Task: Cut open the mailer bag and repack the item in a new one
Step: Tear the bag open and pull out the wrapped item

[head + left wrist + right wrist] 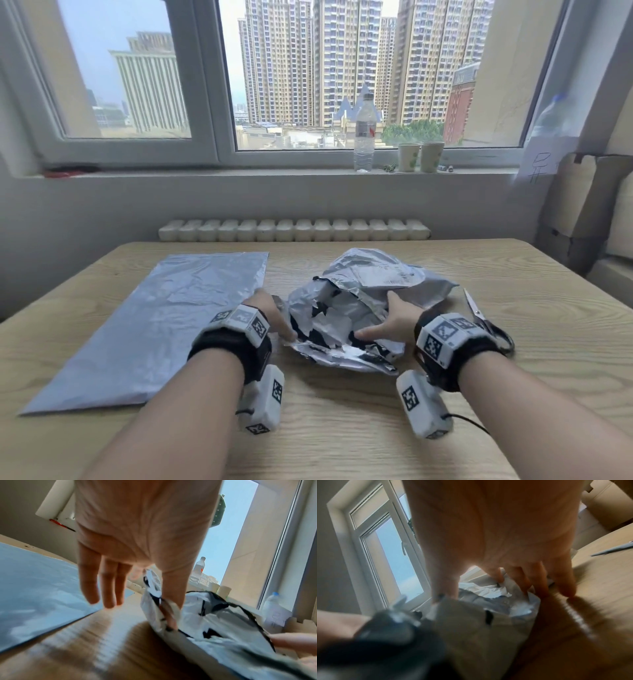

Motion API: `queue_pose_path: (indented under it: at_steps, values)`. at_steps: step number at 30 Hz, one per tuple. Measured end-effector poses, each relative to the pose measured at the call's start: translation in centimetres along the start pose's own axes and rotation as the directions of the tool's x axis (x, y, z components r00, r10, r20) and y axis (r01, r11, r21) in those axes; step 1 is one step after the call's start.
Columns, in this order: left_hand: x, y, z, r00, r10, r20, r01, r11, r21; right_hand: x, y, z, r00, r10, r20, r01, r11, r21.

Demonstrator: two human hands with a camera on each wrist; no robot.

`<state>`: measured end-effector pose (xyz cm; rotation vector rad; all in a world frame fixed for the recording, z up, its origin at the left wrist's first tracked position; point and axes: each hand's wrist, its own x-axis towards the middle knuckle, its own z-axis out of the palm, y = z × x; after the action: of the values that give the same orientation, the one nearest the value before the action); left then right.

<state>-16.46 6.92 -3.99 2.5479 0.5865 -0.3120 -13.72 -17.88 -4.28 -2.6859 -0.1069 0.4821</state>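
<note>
L hand (270, 314) pinching; R hand (394, 318) gripping.

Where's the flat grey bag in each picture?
Head: the flat grey mailer bag lies left of middle, beside the torn mailer bag.
Left wrist: the flat grey mailer bag fills the left edge.
Right wrist: not in it.
Shared landmark: the torn mailer bag, seen in all three.
</note>
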Motion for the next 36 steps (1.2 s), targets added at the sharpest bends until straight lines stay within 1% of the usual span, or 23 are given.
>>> queue_pose_path:
  at_steps: [1, 2, 3, 4, 5, 6, 7, 9, 10, 11, 13, 16, 19, 21, 23, 26, 28, 29, 31, 32, 33, 34, 36]
  values:
    - [-0.2, 0.3, -0.5, 0.995, 0.031, -0.097, -0.029, 0.999, 0.027, 0.0, -0.1, 0.2, 1.000, -0.004, 0.019, 0.004, 1.000, -0.007]
    - [-0.1, 0.6, -0.8, 0.982, 0.093, -0.164, -0.088, 0.995, 0.041, 0.0, -0.3, 0.5, 0.999, -0.004, 0.037, 0.005, 1.000, -0.026]
    - [0.0, 0.9, -0.9, 0.969, 0.160, -0.187, -0.152, 0.987, 0.054, -0.1, -0.5, 0.9, 0.999, -0.009, 0.050, 0.012, 0.998, -0.061]
    - [0.2, 1.3, -1.0, 0.959, 0.225, -0.171, -0.215, 0.974, 0.078, -0.2, -0.7, 1.2, 0.999, -0.014, 0.049, 0.019, 0.994, -0.109]
    - [0.2, 1.7, -0.8, 0.947, 0.298, -0.120, -0.284, 0.951, 0.120, -0.3, -0.8, 1.5, 0.999, -0.021, 0.043, 0.027, 0.987, -0.156]
    - [0.2, 2.2, -0.6, 0.937, 0.346, -0.050, -0.332, 0.926, 0.177, -0.4, -0.8, 1.6, 0.999, -0.026, 0.034, 0.032, 0.981, -0.191]
    - [0.2, 2.7, -0.2, 0.922, 0.388, 0.006, -0.379, 0.897, 0.226, -0.6, -0.6, 1.5, 0.999, -0.032, 0.029, 0.037, 0.977, -0.211]
    - [0.1, 3.5, 0.6, 0.898, 0.433, 0.075, -0.434, 0.845, 0.314, -0.6, -0.1, 1.1, 0.998, -0.053, 0.035, 0.060, 0.972, -0.228]
    - [0.1, 3.9, 0.9, 0.894, 0.439, 0.093, -0.441, 0.821, 0.362, -0.6, 0.2, 0.9, 0.997, -0.069, 0.040, 0.077, 0.970, -0.232]
    - [0.1, 4.2, 1.3, 0.891, 0.446, 0.085, -0.439, 0.800, 0.410, -0.6, 0.5, 0.6, 0.995, -0.084, 0.044, 0.092, 0.967, -0.236]
    - [0.1, 4.6, 1.6, 0.895, 0.447, 0.013, -0.398, 0.783, 0.479, -0.7, 0.9, 0.1, 0.994, -0.102, 0.049, 0.111, 0.966, -0.232]
    - [0.0, 4.9, 1.6, 0.880, 0.472, -0.054, -0.385, 0.775, 0.501, -0.4, 1.0, -0.5, 0.990, -0.127, 0.058, 0.136, 0.969, -0.208]
    - [-0.8, 5.5, 1.5, 0.883, 0.468, -0.046, -0.379, 0.766, 0.519, 0.3, 0.8, -1.0, 0.987, -0.155, 0.028, 0.158, 0.965, -0.210]
    - [-1.3, 6.0, 1.4, 0.883, 0.467, -0.037, -0.389, 0.775, 0.498, 0.7, 0.6, -1.3, 0.988, -0.152, -0.001, 0.147, 0.961, -0.234]
    - [-1.7, 6.6, 1.6, 0.885, 0.464, -0.035, -0.402, 0.802, 0.442, 0.7, 0.5, -1.5, 0.989, -0.144, -0.035, 0.128, 0.951, -0.281]
    - [-1.8, 7.5, 1.9, 0.901, 0.431, -0.042, -0.387, 0.846, 0.366, 0.1, 0.3, -2.0, 0.979, -0.174, -0.108, 0.141, 0.956, -0.258]
    - [-1.8, 7.8, 2.1, 0.905, 0.422, -0.052, -0.377, 0.853, 0.361, -0.7, 0.1, -2.4, 0.947, -0.231, -0.223, 0.194, 0.965, -0.176]
    - [-1.7, 7.9, 2.3, 0.905, 0.420, -0.069, -0.371, 0.857, 0.357, -1.2, 0.0, -2.6, 0.913, -0.263, -0.312, 0.232, 0.964, -0.134]
    - [-1.6, 7.8, 2.5, 0.902, 0.415, -0.120, -0.358, 0.873, 0.331, -2.2, -0.2, -3.0, 0.801, -0.328, -0.501, 0.334, 0.939, -0.079]
    - [-1.6, 7.6, 2.6, 0.896, 0.420, -0.147, -0.359, 0.878, 0.318, -2.7, -0.4, -3.0, 0.760, -0.349, -0.549, 0.384, 0.922, -0.054]
    - [-1.6, 7.5, 2.7, 0.891, 0.423, -0.166, -0.361, 0.880, 0.309, -3.4, -0.6, -3.0, 0.755, -0.369, -0.542, 0.427, 0.904, -0.020]
    - [-1.7, 7.4, 2.7, 0.883, 0.433, -0.178, -0.370, 0.879, 0.302, -3.9, -0.9, -2.8, 0.782, -0.394, -0.483, 0.455, 0.890, 0.011]
    - [-2.0, 7.0, 2.8, 0.872, 0.447, -0.198, -0.386, 0.879, 0.279, -4.7, -1.2, -1.9, 0.846, -0.452, -0.283, 0.478, 0.878, 0.028]
